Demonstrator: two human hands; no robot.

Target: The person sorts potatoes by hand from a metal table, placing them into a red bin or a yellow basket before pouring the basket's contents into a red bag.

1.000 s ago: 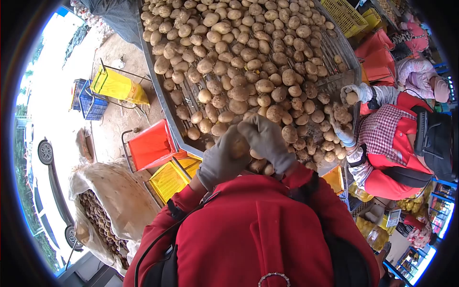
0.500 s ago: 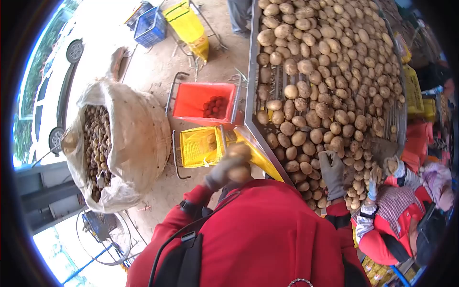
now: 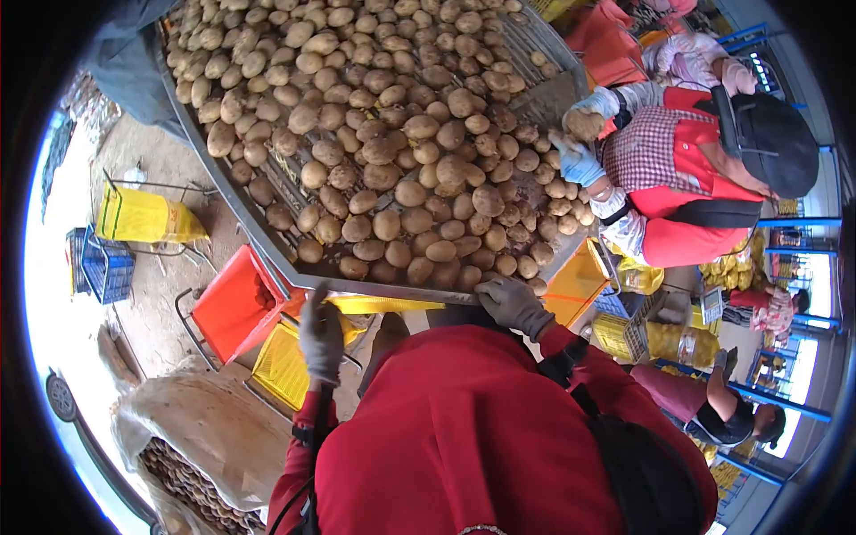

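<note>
Many potatoes (image 3: 383,152) lie spread over a metal sorting table (image 3: 401,292). My left hand (image 3: 321,341), in a grey glove, is over the yellow bag at the near left corner of the table; no potato shows in it, and its fingers are blurred. My right hand (image 3: 513,303), also gloved in grey, rests at the table's near edge beside the potatoes, its fingers partly spread and nothing seen in them. Below the left corner hang a red crate (image 3: 234,303) and a yellow mesh bag (image 3: 290,366).
A co-worker (image 3: 669,160) at the right reaches over the table with a blue glove. A large white sack (image 3: 205,428) of potatoes stands at the lower left. Blue crates (image 3: 107,267) and a yellow bag on a stand (image 3: 147,217) are farther left. Another person (image 3: 713,401) is at the far right.
The view has turned toward the right. My left hand has let go of the potatoes it held and moved near the table corner. My right hand has moved from the potatoes to the near edge.
</note>
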